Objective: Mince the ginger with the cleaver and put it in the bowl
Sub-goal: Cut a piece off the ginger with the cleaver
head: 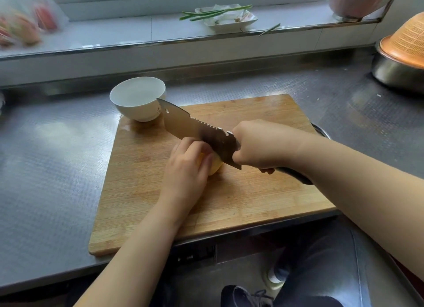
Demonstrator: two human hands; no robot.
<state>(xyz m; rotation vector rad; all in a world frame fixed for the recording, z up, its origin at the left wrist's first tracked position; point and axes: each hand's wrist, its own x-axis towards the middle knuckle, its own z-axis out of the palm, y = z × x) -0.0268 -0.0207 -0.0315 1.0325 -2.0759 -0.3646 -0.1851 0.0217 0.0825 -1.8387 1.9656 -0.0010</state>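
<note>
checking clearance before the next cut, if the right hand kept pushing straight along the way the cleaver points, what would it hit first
Probably the white bowl. The right hand aims the cleaver up and left, and its tip already overlaps the bowl's rim in the head view, though the blade may sit higher than the rim; depth is unclear.

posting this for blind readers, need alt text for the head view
A person's left hand holds a piece of ginger on a wooden cutting board while the right hand grips a cleaver against it. A white bowl sits at the board's far left corner.
</note>
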